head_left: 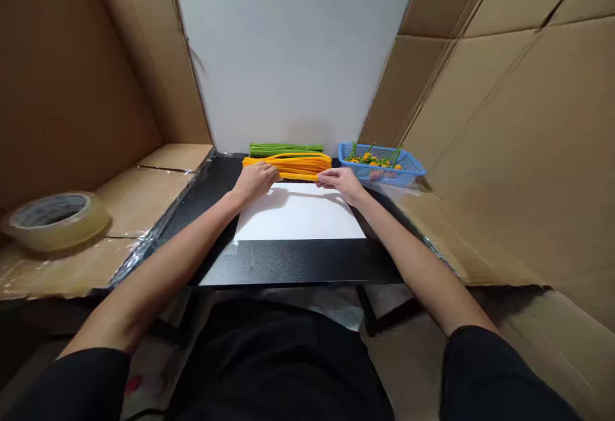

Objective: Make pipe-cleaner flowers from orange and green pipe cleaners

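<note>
Left hand (254,181): palm down, angled inward from the forearm, fingers lying over the near edge of the orange pipe cleaners (288,165); resting there, with no closed grip visible.
Right hand (342,182): palm down, turned inward, fingers drawn narrow, their tips at the right end of the same bundle; too small to tell whether they pinch a stem.
Orange bundle: lying flat and crosswise between and just ahead of both hands, along the far edge of the white sheet (298,216).
Ahead of the hands: green pipe cleaners (286,150) in a straight bundle just beyond the orange ones.
Right of the right hand: a blue plastic basket (413,168), close by, holding small orange and green pieces.
Under the hands: a black tabletop (298,264), which also carries the white sheet.
Well left of the left hand: a roll of clear packing tape (55,221) on its side on a cardboard ledge (148,206).
Beyond the hands: a white wall (288,56), flanked by cardboard panels (480,152).
</note>
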`<state>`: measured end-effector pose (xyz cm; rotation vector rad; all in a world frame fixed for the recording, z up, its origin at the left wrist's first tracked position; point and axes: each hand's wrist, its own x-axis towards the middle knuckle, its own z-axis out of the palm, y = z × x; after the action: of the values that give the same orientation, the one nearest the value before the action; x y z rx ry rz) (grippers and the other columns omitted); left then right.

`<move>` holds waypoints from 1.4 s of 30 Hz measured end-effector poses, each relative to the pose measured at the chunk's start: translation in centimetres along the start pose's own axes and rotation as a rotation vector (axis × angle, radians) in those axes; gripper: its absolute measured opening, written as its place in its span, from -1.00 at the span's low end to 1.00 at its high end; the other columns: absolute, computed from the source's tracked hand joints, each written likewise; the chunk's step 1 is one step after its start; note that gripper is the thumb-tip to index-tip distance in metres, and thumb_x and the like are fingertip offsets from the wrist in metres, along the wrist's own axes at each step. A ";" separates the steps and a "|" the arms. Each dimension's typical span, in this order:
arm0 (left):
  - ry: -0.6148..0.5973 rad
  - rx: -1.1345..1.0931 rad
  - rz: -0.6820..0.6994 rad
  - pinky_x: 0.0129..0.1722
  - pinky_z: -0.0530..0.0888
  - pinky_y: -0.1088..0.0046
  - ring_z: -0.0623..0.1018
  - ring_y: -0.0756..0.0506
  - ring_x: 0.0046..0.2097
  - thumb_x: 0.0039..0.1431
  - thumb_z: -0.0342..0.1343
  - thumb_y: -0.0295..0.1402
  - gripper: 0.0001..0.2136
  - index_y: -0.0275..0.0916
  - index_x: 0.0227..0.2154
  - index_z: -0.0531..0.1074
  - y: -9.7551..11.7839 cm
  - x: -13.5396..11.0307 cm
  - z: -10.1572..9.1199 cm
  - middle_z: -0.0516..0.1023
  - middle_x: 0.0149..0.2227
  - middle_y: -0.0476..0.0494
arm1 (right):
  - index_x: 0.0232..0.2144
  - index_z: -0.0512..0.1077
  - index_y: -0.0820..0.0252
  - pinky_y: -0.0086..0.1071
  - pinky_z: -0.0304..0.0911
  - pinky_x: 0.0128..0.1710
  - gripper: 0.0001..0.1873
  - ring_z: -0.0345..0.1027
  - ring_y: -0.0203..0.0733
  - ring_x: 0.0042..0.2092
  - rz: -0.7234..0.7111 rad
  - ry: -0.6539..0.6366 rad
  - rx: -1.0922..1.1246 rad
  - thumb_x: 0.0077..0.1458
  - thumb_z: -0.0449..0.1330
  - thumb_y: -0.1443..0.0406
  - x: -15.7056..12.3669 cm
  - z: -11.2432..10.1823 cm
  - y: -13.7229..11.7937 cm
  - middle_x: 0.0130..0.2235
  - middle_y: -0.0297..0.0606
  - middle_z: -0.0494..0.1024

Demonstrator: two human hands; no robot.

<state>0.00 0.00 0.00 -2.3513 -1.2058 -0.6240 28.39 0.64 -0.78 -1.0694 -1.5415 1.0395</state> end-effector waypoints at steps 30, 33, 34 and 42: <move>-0.119 0.029 0.010 -0.36 0.34 0.37 0.60 -0.22 -0.11 0.40 -0.03 -0.36 -0.73 -0.34 -0.28 0.57 -0.6 0.1 -0.8 0.65 -0.22 -0.27 | -0.26 0.65 0.21 -0.20 0.52 -0.05 -0.58 0.65 0.05 -0.15 -0.128 -0.252 -0.239 -0.13 0.45 0.06 -0.3 -0.5 -0.3 -0.25 -0.12 0.72; -0.133 0.042 0.021 -0.35 0.35 0.36 0.60 -0.23 -0.11 0.40 -0.04 -0.37 -0.72 -0.34 -0.26 0.57 -0.5 0.1 -1.0 0.65 -0.22 -0.28 | -0.25 0.66 0.21 -0.25 0.52 -0.10 -0.62 0.65 0.01 -0.17 -0.168 -0.240 -0.299 -0.10 0.43 0.10 -0.3 -0.5 -0.3 -0.24 -0.13 0.72; -0.138 0.045 0.030 -0.35 0.36 0.36 0.60 -0.23 -0.10 0.40 -0.04 -0.37 -0.72 -0.35 -0.26 0.57 -0.5 0.1 -1.0 0.65 -0.22 -0.28 | -0.26 0.66 0.21 -0.26 0.52 -0.12 -0.65 0.65 -0.01 -0.19 -0.190 -0.225 -0.331 -0.08 0.42 0.12 -0.3 -0.5 -0.4 -0.24 -0.14 0.73; -0.205 0.078 0.113 -0.20 0.46 0.30 0.60 -0.24 -0.08 0.35 -0.05 -0.45 -0.73 -0.39 -0.25 0.58 -0.1 0.2 -1.4 0.65 -0.19 -0.32 | -0.26 0.68 0.22 -0.32 0.49 -0.15 -0.77 0.63 -0.08 -0.25 -0.355 -0.102 -0.526 0.01 0.33 0.27 -0.8 -0.2 -1.1 -0.29 -0.18 0.73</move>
<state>-0.27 -0.61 1.24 -2.4430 -1.1484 -0.2995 28.59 -0.41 0.16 -1.0389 -2.0635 0.4572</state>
